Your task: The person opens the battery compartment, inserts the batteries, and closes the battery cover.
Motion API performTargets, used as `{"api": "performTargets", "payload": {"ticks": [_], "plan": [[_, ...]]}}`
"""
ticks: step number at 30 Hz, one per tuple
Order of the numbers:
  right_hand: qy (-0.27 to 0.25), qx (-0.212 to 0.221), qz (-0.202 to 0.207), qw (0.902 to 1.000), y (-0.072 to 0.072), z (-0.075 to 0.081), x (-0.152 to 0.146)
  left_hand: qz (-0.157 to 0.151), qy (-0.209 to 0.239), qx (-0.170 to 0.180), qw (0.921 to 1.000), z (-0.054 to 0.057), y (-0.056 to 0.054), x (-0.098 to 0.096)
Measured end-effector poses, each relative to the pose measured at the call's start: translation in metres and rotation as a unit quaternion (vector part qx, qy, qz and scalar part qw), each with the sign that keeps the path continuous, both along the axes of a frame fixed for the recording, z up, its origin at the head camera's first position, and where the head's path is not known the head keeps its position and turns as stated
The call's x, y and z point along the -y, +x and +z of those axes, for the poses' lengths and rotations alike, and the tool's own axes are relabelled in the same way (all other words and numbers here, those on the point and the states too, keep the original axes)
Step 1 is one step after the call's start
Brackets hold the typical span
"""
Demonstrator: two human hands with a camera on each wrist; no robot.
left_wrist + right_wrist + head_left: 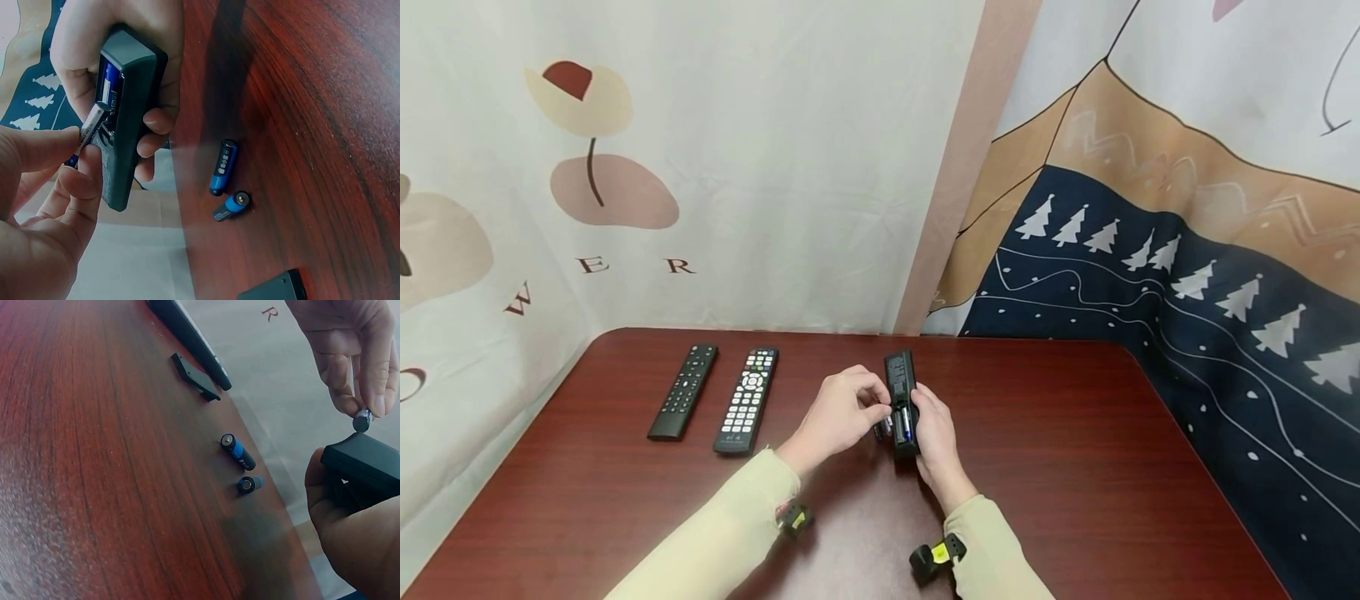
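Note:
My right hand (936, 433) holds a black remote control (900, 377) with its back side up and the battery compartment uncovered. One blue-and-silver battery (110, 82) lies inside that compartment. My left hand (842, 412) pinches a second battery (89, 130) between thumb and fingers, slanted against the compartment's edge in the left wrist view. Below the remote, two blue-and-black batteries (225, 167) rest on the table, a little apart. A small black battery cover (197, 377) lies beyond them in the right wrist view.
On the left of the reddish-brown table (1060, 467) lie a slim black remote (683, 392) and a remote with white buttons (745, 402), side by side with keys up. Printed curtains (790, 167) hang just behind the table's far edge.

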State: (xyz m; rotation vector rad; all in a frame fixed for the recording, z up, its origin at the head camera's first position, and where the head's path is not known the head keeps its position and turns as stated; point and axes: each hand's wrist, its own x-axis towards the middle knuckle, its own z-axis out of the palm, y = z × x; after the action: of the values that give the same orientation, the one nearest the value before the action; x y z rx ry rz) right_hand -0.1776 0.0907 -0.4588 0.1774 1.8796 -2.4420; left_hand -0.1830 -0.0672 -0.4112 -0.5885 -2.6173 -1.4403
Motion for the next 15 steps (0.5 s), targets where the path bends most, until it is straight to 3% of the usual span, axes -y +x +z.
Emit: {"api": "performTargets", "payload": {"ticks": [15], "plan": [[-0.021, -0.009, 0.007, 0.9997, -0.0034, -0.0009, 0.0026, -0.005, 0.005, 0.002, 1.0000, -0.0012, 0.0007, -0.0079]]}}
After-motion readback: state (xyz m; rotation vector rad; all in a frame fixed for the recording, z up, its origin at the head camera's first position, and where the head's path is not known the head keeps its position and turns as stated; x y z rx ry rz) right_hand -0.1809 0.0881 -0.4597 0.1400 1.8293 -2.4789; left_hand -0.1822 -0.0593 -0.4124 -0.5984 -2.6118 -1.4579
